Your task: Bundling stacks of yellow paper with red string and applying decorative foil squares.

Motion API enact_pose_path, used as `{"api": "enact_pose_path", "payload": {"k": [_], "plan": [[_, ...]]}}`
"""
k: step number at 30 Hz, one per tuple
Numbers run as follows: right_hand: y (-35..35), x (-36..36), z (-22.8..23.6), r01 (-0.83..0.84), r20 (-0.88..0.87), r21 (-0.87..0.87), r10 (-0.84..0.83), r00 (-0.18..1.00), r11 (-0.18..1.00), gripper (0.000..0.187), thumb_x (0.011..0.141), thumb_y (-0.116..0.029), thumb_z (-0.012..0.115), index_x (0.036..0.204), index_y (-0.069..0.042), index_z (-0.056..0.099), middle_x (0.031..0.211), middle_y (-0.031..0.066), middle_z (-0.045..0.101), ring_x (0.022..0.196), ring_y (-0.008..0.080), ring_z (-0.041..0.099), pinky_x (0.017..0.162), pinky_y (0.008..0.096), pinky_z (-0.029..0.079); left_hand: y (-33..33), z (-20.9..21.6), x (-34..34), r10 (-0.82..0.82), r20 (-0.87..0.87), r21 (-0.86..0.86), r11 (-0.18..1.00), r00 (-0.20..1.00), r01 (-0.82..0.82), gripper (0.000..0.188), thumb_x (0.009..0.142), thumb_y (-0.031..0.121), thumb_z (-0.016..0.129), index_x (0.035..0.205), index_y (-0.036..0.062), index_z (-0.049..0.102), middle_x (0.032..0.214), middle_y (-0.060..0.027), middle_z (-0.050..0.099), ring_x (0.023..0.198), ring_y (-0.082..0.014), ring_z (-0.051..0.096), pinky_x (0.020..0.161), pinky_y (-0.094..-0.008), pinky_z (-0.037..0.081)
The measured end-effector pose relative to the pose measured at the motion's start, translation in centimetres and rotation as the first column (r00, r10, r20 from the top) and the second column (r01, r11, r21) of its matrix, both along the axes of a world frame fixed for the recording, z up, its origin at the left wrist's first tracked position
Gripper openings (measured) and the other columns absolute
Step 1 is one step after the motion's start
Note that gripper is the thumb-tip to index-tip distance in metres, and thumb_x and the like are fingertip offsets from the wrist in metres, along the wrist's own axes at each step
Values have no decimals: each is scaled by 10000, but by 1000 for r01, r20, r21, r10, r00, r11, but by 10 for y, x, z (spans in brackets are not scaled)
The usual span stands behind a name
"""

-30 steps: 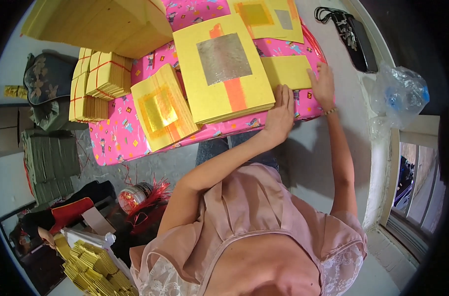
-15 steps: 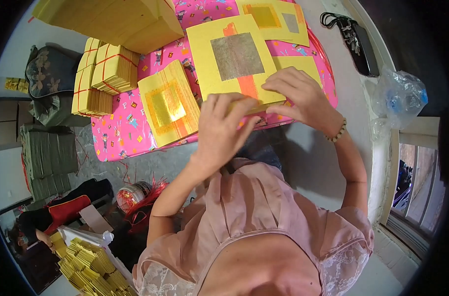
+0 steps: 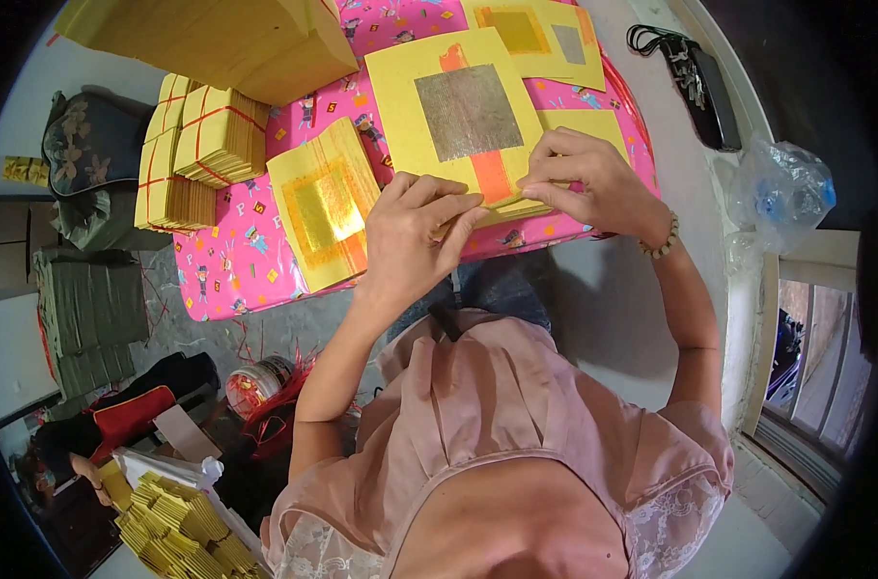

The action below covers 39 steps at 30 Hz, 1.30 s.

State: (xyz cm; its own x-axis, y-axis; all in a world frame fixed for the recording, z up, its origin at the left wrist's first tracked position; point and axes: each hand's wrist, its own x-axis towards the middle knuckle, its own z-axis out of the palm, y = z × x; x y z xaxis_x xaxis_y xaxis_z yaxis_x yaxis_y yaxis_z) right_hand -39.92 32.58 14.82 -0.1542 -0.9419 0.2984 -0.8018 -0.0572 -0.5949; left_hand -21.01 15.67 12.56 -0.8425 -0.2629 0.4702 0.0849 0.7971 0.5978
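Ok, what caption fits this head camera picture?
Both hands, left hand and right hand, pinch the yellow paper stack on a pink table.

Both arms reach forward. The left hand and right hand sit close together, fingers bent and pinching.

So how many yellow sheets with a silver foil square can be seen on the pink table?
2. One large silver-foil sheet tops the stack that the left hand and right hand grip at its near edge; a smaller one lies at the far edge. Others may be hidden within the stacks.
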Motion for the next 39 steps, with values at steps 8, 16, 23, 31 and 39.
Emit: {"api": "enact_pose_path", "payload": {"k": [8, 16, 23, 31, 39], "plan": [[-4, -3, 0, -13, 78, 26, 11, 997, 1000, 116, 841, -81, 739, 840, 19, 681, 815, 80, 614, 743, 197, 596, 643, 307, 469, -1, 2, -4, 26, 26, 46, 999, 999, -27, 111, 751, 108, 778, 851, 59, 783, 834, -82, 718, 743, -235, 610, 671, -333, 498], [-5, -5, 1, -13, 99, 11, 12, 995, 1000, 119, 841, -81, 740, 829, 21, 681, 816, 82, 619, 738, 197, 599, 635, 307, 469, -4, 6, -7, 11, 30, 46, 999, 999, -12, 92, 769, 100, 770, 852, 61, 774, 808, -80, 704, 715, -236, 594, 649, -335, 488], [-5, 2, 12, 56, -249, -77, -74, 966, 995, 187, 794, -160, 764, 925, -51, 688, 847, 91, 644, 779, 268, 631, 726, 356, 501, -9, 9, -10, -13, -51, -133, 991, 999, 6, 125, 811, 94, 747, 913, 55, 687, 743, -83, 644, 651, -261, 579, 623, -371, 470], [-35, -30, 24, 153, -18, -77, -154, 988, 985, 224, 902, -228, 675, 992, -25, 647, 888, 126, 662, 820, 311, 651, 694, 380, 502, -9, 25, -22, 79, -248, -425, 887, 965, -182, 482, 742, 183, 783, 1209, 159, 665, 1272, -55, 604, 1173, -313, 541, 957, -441, 381], [-104, -86, 24, 184, -90, -69, -190, 978, 981, 256, 944, -236, 634, 1026, 6, 638, 914, 105, 659, 739, 216, 590, 673, 321, 461, -30, 22, -53, 27, 133, -342, 939, 991, 20, 741, 870, 425, 662, 1494, 140, 382, 1511, -233, 330, 1415, -418, 290, 1151, -541, 226]]}}
